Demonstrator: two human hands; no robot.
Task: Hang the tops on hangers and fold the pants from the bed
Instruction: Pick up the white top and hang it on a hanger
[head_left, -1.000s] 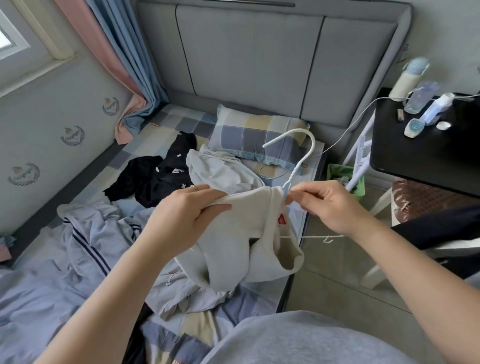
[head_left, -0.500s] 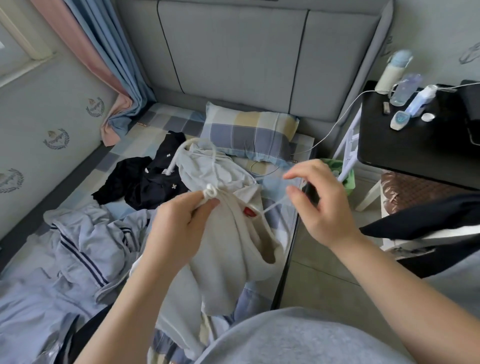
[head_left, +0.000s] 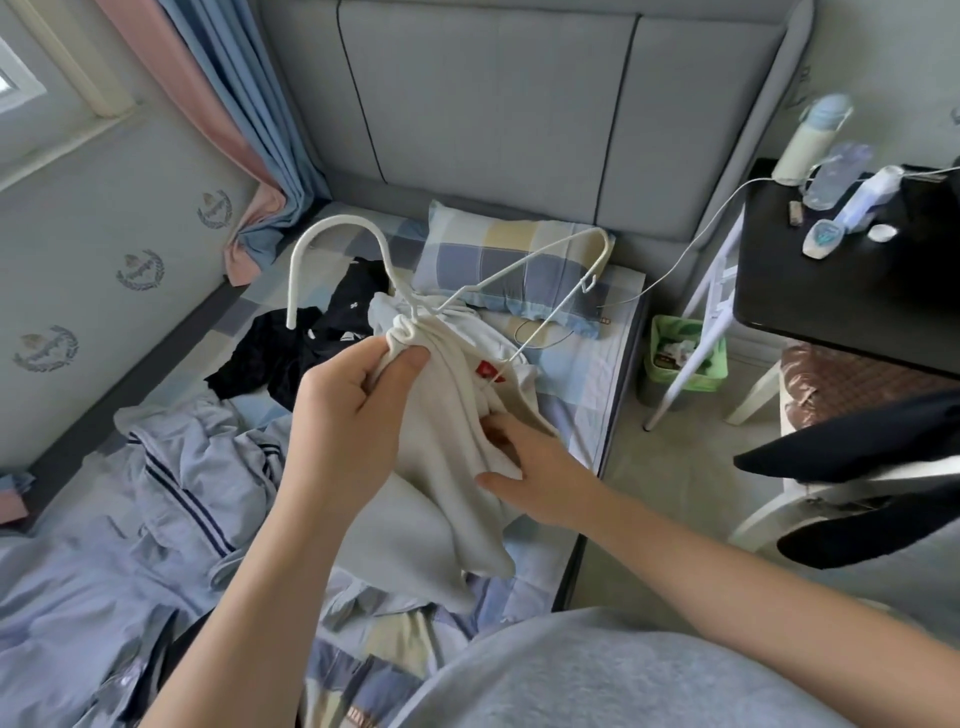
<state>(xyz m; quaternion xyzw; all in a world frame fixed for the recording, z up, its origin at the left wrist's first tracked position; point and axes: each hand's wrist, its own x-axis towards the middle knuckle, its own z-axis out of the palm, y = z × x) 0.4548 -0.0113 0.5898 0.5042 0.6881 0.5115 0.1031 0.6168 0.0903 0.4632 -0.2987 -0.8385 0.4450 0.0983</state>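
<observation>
A cream top (head_left: 447, 415) with a small red label hangs bunched over the bed. My left hand (head_left: 353, 410) is shut on its gathered neck, just under the hook of a white wire hanger (head_left: 332, 234). The hook sticks up out of the neck and one hanger arm juts out to the right. My right hand (head_left: 530, 462) grips the top's fabric lower down on its right side. A black garment (head_left: 291, 353) lies on the bed behind. A pale blue striped garment (head_left: 171, 467) lies crumpled to the left.
A checked pillow (head_left: 519, 260) rests against the grey headboard. Right of the bed stand a green bin (head_left: 680, 353), a black side table (head_left: 841, 291) with bottles, and a white chair draped with dark clothing (head_left: 857, 457). Curtains hang at the back left.
The hanger's hook has come up through the top's neck. My left hand now pinches the neck under the hook, and my right hand has dropped from the air onto the fabric.
</observation>
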